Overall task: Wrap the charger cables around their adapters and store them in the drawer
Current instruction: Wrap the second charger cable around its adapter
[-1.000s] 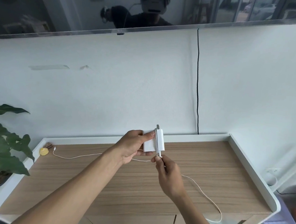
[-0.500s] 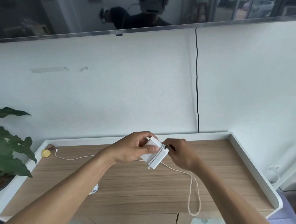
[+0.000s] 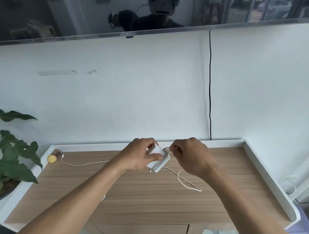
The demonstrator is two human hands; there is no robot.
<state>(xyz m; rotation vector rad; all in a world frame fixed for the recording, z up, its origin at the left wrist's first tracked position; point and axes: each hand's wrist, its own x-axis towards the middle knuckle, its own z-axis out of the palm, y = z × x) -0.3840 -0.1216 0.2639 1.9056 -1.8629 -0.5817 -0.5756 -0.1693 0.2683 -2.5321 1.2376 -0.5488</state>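
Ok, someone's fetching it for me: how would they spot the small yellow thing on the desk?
Start at the wood-topped desk with the raised white rim. Go to its far left corner, next to the leafy plant. The yellow thing lies there, rounded, the only yellow item, just left of the loose cable plug.

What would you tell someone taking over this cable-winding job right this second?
Left hand grips the white adapter above the table.
Right hand pinches the cable beside the adapter.
Done: a turn or two is wound on.
Left: wind up the loose rest, which trails left across the table, then put it away.
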